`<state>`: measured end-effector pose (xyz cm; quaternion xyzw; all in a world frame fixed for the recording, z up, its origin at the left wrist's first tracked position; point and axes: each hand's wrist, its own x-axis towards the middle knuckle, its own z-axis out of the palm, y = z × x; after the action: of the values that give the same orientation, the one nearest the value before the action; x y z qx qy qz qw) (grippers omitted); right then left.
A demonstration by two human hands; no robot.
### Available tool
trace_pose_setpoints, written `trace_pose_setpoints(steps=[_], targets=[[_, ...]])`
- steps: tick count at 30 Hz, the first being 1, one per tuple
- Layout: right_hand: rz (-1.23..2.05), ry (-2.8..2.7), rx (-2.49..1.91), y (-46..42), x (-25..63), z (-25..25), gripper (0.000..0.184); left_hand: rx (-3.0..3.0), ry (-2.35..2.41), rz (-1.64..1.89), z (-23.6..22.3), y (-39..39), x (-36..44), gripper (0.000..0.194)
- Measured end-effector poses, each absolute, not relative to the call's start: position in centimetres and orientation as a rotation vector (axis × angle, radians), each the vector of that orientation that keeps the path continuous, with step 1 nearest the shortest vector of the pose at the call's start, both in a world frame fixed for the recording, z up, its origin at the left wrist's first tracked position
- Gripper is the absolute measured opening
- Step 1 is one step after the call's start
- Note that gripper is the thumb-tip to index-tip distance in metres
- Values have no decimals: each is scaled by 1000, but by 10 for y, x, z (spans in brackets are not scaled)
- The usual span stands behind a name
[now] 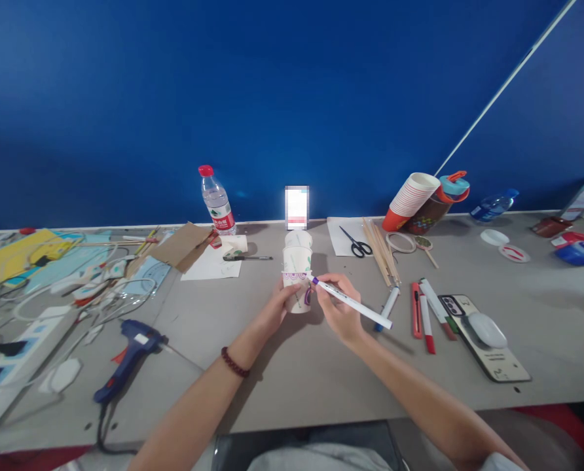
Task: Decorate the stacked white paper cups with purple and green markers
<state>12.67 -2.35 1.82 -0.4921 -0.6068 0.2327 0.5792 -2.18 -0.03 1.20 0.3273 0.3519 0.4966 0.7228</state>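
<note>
Centre frame, the left hand [275, 306] grasps the paper cups [296, 260]; the right hand [344, 318] pinches a marker [355, 303]. Light and thin-walled, they'd likely dent: best held softly, low down.

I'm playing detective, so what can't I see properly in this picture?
All in the head view:
- Left hand: some fingers are hidden by the cup.
- Marker: its printing is too small and blurred to read.
- Bright screen: blurred into blocks, so I can't read it.
- Power strip: part is cut off by the left edge.
</note>
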Motion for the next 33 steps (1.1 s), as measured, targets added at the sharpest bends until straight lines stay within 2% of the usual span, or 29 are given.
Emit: trace_pose_setpoints(steps=[33], targets=[[518, -1450, -1142, -23, 126, 20, 8, 690, 774, 1116, 10, 0, -22, 38]])
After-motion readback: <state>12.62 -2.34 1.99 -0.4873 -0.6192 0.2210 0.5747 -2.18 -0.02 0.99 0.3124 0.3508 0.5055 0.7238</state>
